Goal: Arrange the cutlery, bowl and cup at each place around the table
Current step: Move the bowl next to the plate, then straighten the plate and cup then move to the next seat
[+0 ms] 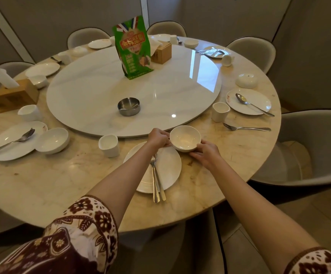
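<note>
A white bowl sits upright at the far right edge of the near plate. My left hand grips its left rim and my right hand cups its right side. A fork and a spoon lie side by side on that plate, handles toward me. A white cup stands left of the plate. Other places around the round marble table have plates, bowls, cups and cutlery, such as the left plate with cutlery and the bowl beside it.
A white turntable fills the table's middle and carries a steel ashtray, a green bag and a wooden box. On the right are a cup, a fork, a plate with spoon and an upturned bowl. Grey chairs ring the table.
</note>
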### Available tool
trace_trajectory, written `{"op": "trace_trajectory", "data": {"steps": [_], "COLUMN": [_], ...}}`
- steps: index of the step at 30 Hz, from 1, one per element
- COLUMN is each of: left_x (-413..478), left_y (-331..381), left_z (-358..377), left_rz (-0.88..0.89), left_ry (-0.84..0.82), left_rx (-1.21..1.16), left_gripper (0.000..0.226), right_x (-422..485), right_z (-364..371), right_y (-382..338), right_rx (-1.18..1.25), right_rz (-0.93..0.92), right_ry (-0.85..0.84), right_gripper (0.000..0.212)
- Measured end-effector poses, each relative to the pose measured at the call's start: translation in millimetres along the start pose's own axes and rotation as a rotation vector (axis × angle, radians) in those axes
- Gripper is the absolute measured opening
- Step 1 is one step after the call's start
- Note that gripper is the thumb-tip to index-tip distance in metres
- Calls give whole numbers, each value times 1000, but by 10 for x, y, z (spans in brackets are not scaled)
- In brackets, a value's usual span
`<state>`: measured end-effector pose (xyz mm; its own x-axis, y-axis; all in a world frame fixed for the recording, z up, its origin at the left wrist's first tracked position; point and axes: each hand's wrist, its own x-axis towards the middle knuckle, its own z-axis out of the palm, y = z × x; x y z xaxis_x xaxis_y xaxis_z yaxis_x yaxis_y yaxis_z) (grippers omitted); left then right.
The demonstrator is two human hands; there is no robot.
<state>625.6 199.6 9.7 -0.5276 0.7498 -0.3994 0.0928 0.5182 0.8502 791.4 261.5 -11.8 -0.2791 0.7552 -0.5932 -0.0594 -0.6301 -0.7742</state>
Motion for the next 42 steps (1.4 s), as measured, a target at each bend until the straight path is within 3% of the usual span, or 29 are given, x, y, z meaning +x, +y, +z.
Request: {"op": "trace_trajectory", "data": {"steps": [4,8,12,14,17,20,24,36,42], "left_x": [-107,-189,-308,-302,-306,-344,-350,-234,-237], "left_y": [-17,-117,-317,-465,-625,-726,-795,-788,-774], "left_z": [-136,-422,-876,-1110,-1365,-1497,-1520,-1519,-1369], "left_rz": [47,209,358,342,302,242,185,109,103], "left_ry": [10,150,221,237,262,264,263,398,461], "left_rx": [-56,90,392,538,682,659,580,543,452], "left_gripper": [38,42,50,60,73,84,91,75,80], "right_x": [-53,-285,-700,-803,-836,-825,-824,-783,-783], "right_z": [48,119,57,-12,-113,-150,-135,-146,-126], "right_y": [49,240,623,890,1174,1283,1303,1336,1328], "right_rx": [-10,-404,-659,-945,-1391,-1572,-1653,-1680,-1671], "right_rz": [7,-190,-405,-500,-542,-510,-484,-473,-460], "right_ry": [120,209,113,44,3,9,10,8,7], "right_gripper": [39,31,44,56,82,93,94,95,96]}}
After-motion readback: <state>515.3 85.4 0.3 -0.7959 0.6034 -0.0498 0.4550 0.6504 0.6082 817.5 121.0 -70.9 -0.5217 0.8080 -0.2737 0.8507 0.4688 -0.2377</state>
